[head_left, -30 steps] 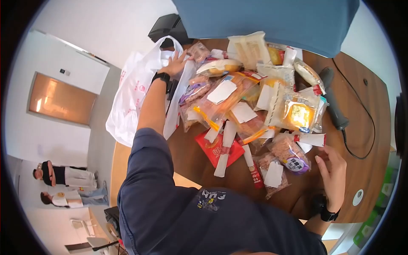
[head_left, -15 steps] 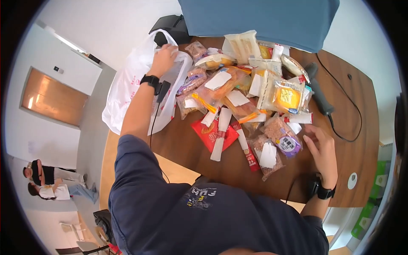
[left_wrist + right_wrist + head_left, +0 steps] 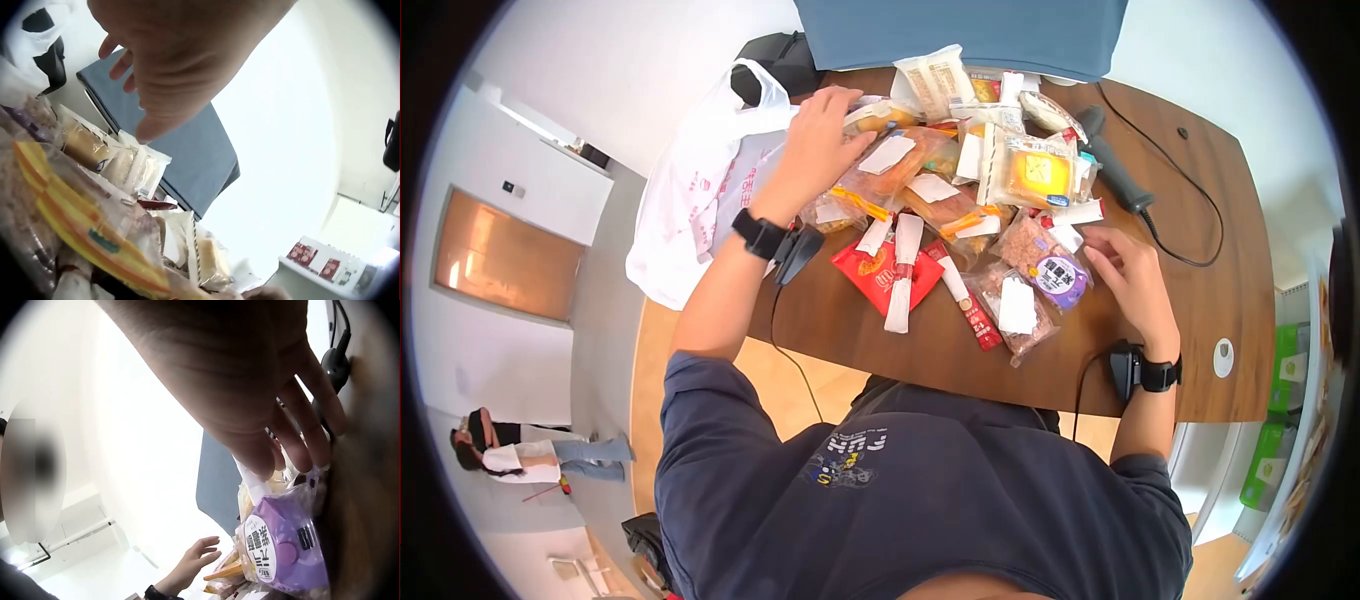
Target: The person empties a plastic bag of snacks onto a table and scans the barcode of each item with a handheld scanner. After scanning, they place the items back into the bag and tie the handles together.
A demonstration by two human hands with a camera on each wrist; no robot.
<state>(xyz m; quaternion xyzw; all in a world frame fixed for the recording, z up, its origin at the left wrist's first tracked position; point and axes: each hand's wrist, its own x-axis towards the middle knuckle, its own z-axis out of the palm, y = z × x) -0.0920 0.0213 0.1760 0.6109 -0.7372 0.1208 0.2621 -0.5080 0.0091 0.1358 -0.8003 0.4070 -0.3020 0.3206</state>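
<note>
My left hand is over the left end of a heap of packaged snacks, thumb spread from the fingers, holding nothing. Below its thumb lies a clear zip bag with an orange seal and a white label. My right hand rests at the right of the heap, fingers loosely bent and empty. Close to its fingertips is a clear bag with a purple label. A white plastic carrier bag with pink print slumps left of my left hand, its handle loop standing up. A red packet lies at the heap's front.
A black handheld device with a cable lies right of the heap on the brown table. Behind stands a blue panel, with a black box to its left. Two people are in the background at left.
My left hand has moved off the carrier bag, to the right over the snack heap. My right hand stays beside the purple-labelled bag. The head view has shifted.
</note>
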